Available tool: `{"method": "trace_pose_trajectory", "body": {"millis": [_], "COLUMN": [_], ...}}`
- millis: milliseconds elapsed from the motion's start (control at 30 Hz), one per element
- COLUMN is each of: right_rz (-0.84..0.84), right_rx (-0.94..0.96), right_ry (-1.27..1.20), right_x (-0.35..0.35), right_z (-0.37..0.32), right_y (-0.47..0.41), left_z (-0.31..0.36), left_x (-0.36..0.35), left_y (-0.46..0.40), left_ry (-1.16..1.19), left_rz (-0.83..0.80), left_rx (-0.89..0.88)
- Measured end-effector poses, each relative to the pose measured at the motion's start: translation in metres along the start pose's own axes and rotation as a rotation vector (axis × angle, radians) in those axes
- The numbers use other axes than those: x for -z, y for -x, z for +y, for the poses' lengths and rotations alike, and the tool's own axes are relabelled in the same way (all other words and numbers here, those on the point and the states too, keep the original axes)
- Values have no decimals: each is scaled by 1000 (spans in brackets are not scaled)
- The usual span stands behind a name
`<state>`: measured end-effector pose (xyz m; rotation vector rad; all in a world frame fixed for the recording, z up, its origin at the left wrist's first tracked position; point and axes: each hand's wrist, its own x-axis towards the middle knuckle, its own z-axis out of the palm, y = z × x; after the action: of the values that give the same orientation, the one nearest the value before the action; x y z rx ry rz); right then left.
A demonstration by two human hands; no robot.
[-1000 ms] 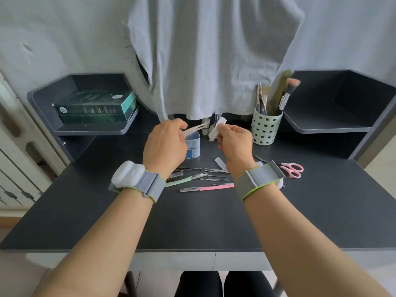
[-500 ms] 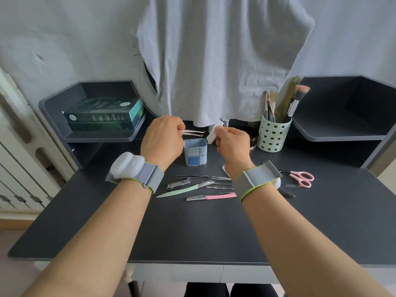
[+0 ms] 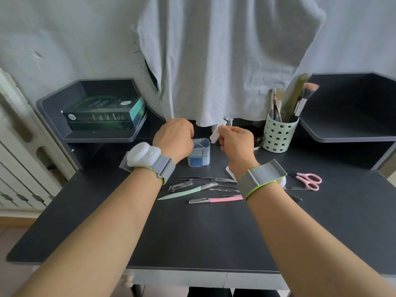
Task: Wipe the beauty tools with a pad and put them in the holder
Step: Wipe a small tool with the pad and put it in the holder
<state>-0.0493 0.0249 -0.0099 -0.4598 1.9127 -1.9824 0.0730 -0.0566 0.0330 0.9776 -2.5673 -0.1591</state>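
A small blue-grey holder (image 3: 199, 156) stands at the middle back of the dark table (image 3: 214, 236). My left hand (image 3: 174, 139) is at the holder's left rim with curled fingers, lowering pale tweezers (image 3: 197, 144) into it; only a thin strip of them shows inside. My right hand (image 3: 236, 144) hovers just right of the holder and pinches a white pad (image 3: 216, 133). In front of the holder lie a nail clipper (image 3: 180, 186), a green razor (image 3: 186, 192), a pink razor (image 3: 216, 200), several thin metal tools (image 3: 224, 185) and pink scissors (image 3: 308, 181).
A pale green perforated cup (image 3: 278, 136) with brushes stands at the back right, beside a round tin (image 3: 258, 138). Green boxes (image 3: 105, 114) lie on the left shelf. A grey cloth (image 3: 214, 61) hangs above the holder. A dark shelf (image 3: 351, 133) juts out on the right.
My left hand has dropped from above the holder to its left rim, taking the tweezers down into it. My right hand with the pad stays in much the same place.
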Motion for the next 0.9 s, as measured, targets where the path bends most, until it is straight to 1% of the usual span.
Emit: {"method": "trace_pose_trajectory", "body": {"millis": [300,900], "right_rz": [-4,-18], "right_rx": [-21,-39], "right_ry": [4,11], "right_x": [-2,-4], "right_z": [9,15], "right_y": [-7,-7], "left_z": [-4,-7], "left_x": [-19,-25], "left_y": [-15,-13], "left_ry": [7,3], "left_rz": [-72,-71], "left_rx": [-15,-9]}}
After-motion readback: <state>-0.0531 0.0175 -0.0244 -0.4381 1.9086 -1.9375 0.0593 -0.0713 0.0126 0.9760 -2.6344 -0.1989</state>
